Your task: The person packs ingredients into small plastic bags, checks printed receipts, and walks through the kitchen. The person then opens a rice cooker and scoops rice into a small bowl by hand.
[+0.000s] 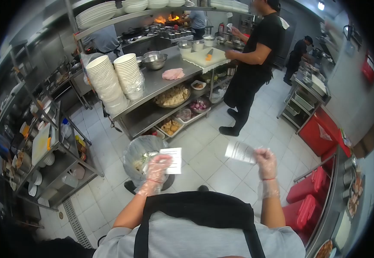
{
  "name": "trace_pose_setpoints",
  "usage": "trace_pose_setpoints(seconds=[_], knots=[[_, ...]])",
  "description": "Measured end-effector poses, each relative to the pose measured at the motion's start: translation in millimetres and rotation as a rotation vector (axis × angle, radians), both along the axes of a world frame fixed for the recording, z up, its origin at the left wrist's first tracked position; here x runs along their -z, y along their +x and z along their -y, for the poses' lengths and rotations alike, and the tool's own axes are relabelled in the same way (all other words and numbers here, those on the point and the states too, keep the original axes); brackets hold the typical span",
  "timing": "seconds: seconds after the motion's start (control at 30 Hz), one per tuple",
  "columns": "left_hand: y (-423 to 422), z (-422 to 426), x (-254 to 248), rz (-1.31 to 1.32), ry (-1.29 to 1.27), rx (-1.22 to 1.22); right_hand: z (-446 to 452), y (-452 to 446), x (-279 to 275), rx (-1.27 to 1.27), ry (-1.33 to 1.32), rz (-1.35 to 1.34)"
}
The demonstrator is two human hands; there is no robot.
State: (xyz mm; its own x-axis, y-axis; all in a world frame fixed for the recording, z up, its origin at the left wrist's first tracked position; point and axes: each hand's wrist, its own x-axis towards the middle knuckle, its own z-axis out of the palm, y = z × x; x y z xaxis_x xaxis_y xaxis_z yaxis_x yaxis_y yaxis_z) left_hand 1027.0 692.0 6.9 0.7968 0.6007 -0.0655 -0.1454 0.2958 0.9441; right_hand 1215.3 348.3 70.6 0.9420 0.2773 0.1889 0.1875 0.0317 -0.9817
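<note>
My left hand (157, 168), in a clear plastic glove, pinches a white paper slip (175, 161) with dark printed lines. It is held in front of a bin (132, 148) lined with a clear bag, which has pale scraps inside. My right hand (265, 161), gloved the same way with a red band at the wrist, is closed on the edge of another printed paper slip (239, 153). This second slip is tilted and slightly blurred; its text is too small to read. Both hands are raised over the tiled floor, well apart from each other.
Ahead stands a steel table (152, 88) with stacked white tubs (129, 71), a pink cloth-like item (173, 74) and a cutting board (202, 56). A co-worker in black (256, 64) stands beside it. Red bins (308, 187) are at right; a shelf rack (73, 157) is at left.
</note>
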Motion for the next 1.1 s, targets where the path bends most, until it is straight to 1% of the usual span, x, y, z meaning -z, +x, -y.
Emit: trace_pose_setpoints(seconds=[0.03, 0.1, 0.17, 0.23, 0.27, 0.3, 0.37, 0.4, 0.43, 0.47, 0.5, 0.57, 0.63, 0.67, 0.73, 0.83, 0.97, 1.03, 1.1], knots=[[8.6, -13.4, -11.7, -0.048, 0.036, -0.072, -4.6, 30.9, -9.6, 0.01, 0.027, 0.009], [26.7, -36.4, -24.0, -0.088, -0.004, -0.174, -19.9, 101.0, -29.0, 0.018, 0.082, 0.051], [49.1, -85.9, 12.6, 0.005, 0.172, -0.266, -46.8, 175.8, -50.4, 0.009, 0.138, 0.106], [69.0, -105.3, 11.3, -0.048, 0.216, -0.389, -84.4, 228.7, -101.0, -0.118, 0.205, 0.097], [77.0, -113.8, 8.0, -0.078, 0.239, -0.451, -104.9, 269.5, -108.3, -0.112, 0.202, 0.174], [81.4, -118.8, 5.6, -0.076, 0.23, -0.488, -129.5, 297.4, -122.6, -0.13, 0.253, 0.202], [91.8, -124.0, 2.1, -0.076, 0.196, -0.552, -176.7, 352.4, -153.0, -0.201, 0.279, 0.29], [96.3, -125.0, -2.3, -0.108, 0.177, -0.599, -203.5, 389.6, -160.9, -0.153, 0.262, 0.31], [101.1, -127.5, -8.4, -0.138, 0.161, -0.645, -225.7, 413.5, -178.4, 0.031, -0.03, 0.528], [109.4, -135.1, -8.8, -0.164, 0.147, -0.692, -255.1, 437.9, -192.4, -0.026, 0.182, 0.301], [117.2, -147.7, -2.1, -0.137, 0.133, -0.738, -278.8, 472.3, -200.7, -0.178, 0.378, 0.161], [124.2, -171.8, 12.4, -0.099, 0.108, -0.824, -324.0, 519.5, -218.3, -0.253, 0.6, 0.097], [141.0, -190.9, 15.2, -0.045, 0.099, -0.878, -362.8, 556.4, -234.8, -0.228, 0.705, 0.051], [151.5, -200.1, 15.4, -0.014, 0.09, -0.906, -383.8, 589.7, -239.1, -0.243, 0.767, 0.045], [170.0, -218.9, 21.5, 0.005, 0.056, -0.904, -429.5, 676.4, -227.6, -0.275, 0.887, 0.033], [211.0, -240.0, 7.6, 0.011, 0.051, -0.906, -480.1, 754.5, -221.2, -0.161, 0.968, -0.071], [258.8, -254.7, -14.6, -0.055, 0.155, -0.93, -517.0, 828.4, -204.2, -0.155, 1.108, -0.406], [274.3, -257.1, -19.3, -0.127, 0.153, -0.995, -542.3, 920.8, -179.3, -0.137, 1.169, -0.495], [284.3, -252.4, -5.4, -0.153, 0.117, -1.065, -564.2, 1033.0, -148.2, -0.14, 1.192, -0.521]])
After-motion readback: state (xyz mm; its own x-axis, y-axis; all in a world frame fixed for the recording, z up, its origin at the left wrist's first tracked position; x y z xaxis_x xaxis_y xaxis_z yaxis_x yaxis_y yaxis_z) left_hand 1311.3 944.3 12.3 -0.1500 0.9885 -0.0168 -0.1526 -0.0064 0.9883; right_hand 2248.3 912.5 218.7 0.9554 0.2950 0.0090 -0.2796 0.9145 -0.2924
